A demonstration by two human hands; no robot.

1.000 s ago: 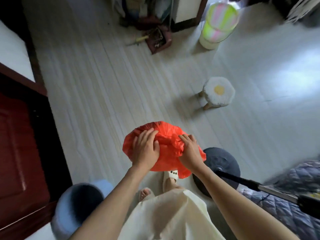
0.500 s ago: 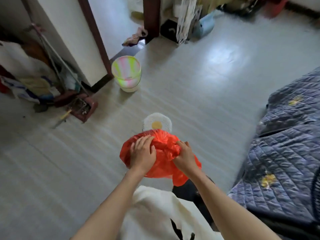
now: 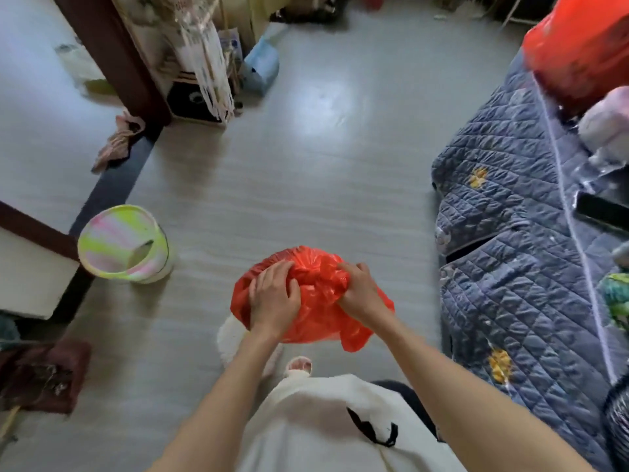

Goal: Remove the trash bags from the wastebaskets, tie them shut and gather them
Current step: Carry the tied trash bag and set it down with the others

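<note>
The pale floor (image 3: 306, 158) fills most of the view. A blue quilted cover (image 3: 510, 233) with yellow motifs occupies the right side, from the upper right corner down to the lower right. A second red bag (image 3: 578, 46) sits at the top right, on or above the cover; which of the two cannot be determined. A dark wooden door frame (image 3: 112, 56) stands at the upper left, with a pink cloth (image 3: 119, 141) lying at its base.

A wastebasket (image 3: 122, 243) lined with a pink-and-green striped bag stands on the floor at left, tilted toward the camera, well apart from the hands.

The red trash bag (image 3: 316, 311) is held in the air at centre frame, in front of the person's white garment (image 3: 323, 420) and above a white fluffy object (image 3: 231, 338) on the floor. The bag is bunched and crumpled at its top; a loose flap hangs at its lower right.

The left hand (image 3: 274, 298) lies over the left upper side of the bag, fingers curled and pressed into the plastic. The right hand (image 3: 360, 291) grips the gathered plastic at the upper right, fingers closed around a fold. The hands are close together, apart by a narrow strip of red plastic.

One slippered foot (image 3: 299, 366) shows below the bag.
</note>
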